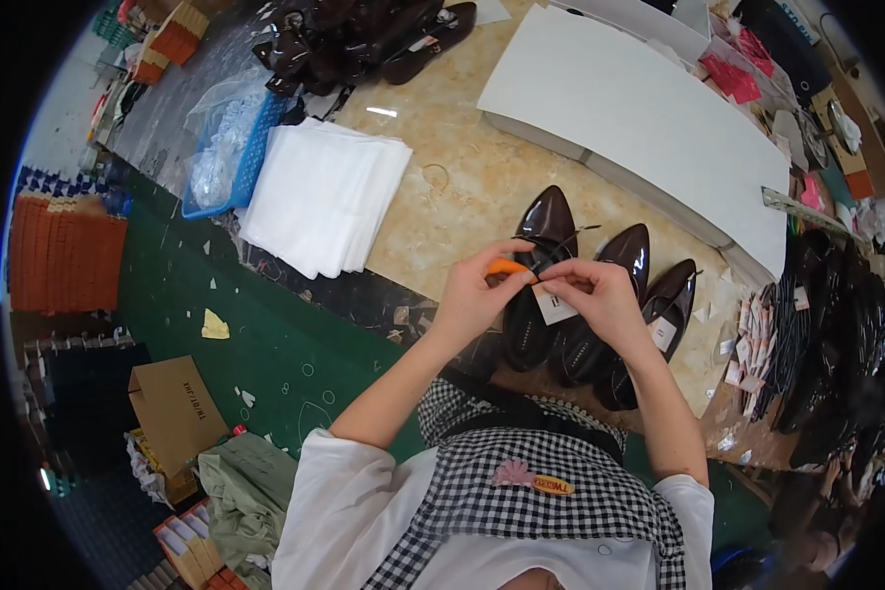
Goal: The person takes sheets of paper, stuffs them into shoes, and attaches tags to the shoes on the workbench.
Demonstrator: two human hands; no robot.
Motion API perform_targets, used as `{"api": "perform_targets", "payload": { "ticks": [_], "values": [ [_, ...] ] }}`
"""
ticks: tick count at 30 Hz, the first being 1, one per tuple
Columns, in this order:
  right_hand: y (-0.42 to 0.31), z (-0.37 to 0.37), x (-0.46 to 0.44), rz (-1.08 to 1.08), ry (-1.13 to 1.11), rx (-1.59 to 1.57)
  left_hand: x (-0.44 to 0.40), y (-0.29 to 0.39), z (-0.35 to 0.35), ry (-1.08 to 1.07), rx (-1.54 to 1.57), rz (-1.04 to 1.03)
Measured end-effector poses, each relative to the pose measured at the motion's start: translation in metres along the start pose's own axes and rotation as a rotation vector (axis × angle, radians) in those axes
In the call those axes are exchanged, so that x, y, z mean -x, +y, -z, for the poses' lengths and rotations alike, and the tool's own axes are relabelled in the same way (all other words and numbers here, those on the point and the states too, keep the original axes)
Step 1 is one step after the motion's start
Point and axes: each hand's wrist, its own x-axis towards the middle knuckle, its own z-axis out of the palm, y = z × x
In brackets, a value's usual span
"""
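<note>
Hands and pointed-toe shoes at a marble-patterned surface. The left hand closes its fingers around a small orange object, its identity mostly hidden by the grip. The right hand holds a white tag in a narrow pinch beside the left fingertips—a closeness that probably steadies the tag and the dark cord projecting above it. Both hands work over the left shoe, whose dark glossy toe points away from the wearer; the middle shoe and right shoe lie alongside, similarly oriented, presumably to keep their openings within reach. Another tag lies at the right shoe's opening. To the left, stacked white sheets adjoin a blue basket; to the right, strung tags lie bunched, apparently for easy access.
</note>
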Motion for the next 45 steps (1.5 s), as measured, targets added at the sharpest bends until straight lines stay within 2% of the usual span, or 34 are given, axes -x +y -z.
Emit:
{"api": "perform_targets", "payload": {
  "ticks": [6, 10, 13, 17, 20, 23, 30, 31, 34, 35, 38, 40, 41, 42, 43, 44, 45],
  "values": [
    [0.007, -0.001, -0.004, 0.043, 0.095, 0.078, 0.0, -0.01, 0.001, -0.05, -0.204, 0.009],
    [0.011, 0.001, -0.006, -0.034, 0.052, -0.135, 0.0, -0.008, 0.0, -0.042, -0.366, -0.118],
    [0.009, 0.001, -0.007, -0.037, 0.032, -0.093, -0.001, -0.009, 0.0, -0.028, -0.419, -0.186],
    [0.005, 0.001, -0.006, 0.014, 0.038, -0.012, -0.003, -0.013, 0.002, -0.033, -0.389, -0.21],
    [0.009, 0.004, -0.007, -0.008, 0.028, -0.105, -0.004, -0.011, 0.001, -0.037, -0.309, -0.171],
    [0.008, 0.003, -0.006, 0.025, -0.003, -0.028, -0.003, -0.007, -0.002, -0.043, -0.367, -0.182],
    [0.01, 0.001, -0.007, 0.021, 0.018, -0.026, -0.004, -0.02, -0.005, -0.015, -0.332, -0.141],
    [0.007, 0.003, -0.007, -0.037, 0.005, -0.031, -0.004, -0.019, -0.006, -0.007, -0.32, -0.131],
    [-0.009, 0.02, 0.029, 0.306, 0.291, 0.141, 0.013, -0.002, -0.005, 0.205, -0.366, -0.237],
    [-0.01, 0.04, 0.053, 0.185, 0.438, 0.226, 0.023, 0.0, 0.001, 0.308, -0.347, -0.151],
    [0.027, 0.087, 0.12, -0.193, 0.866, 0.558, 0.052, -0.041, 0.003, 0.185, -0.317, 0.058],
    [0.09, 0.082, 0.135, -0.118, 0.778, 0.32, 0.053, -0.027, -0.015, 0.012, -0.342, 0.009],
    [0.092, 0.078, 0.128, -0.071, 0.796, 0.403, 0.039, 0.004, -0.014, -0.165, -0.618, 0.014],
    [0.092, 0.073, 0.122, -0.027, 0.816, 0.482, 0.021, 0.025, -0.013, -0.231, -0.827, -0.14],
    [0.094, 0.08, 0.118, -0.02, 0.783, 0.418, -0.003, 0.044, -0.016, -0.251, -1.035, -0.189],
    [0.092, 0.085, 0.114, -0.019, 0.759, 0.397, -0.031, 0.068, -0.033, -0.122, -1.087, -0.327],
    [0.089, 0.088, 0.112, -0.022, 0.736, 0.375, -0.057, 0.1, -0.059, -0.099, -1.097, -0.509]
  ]
}}
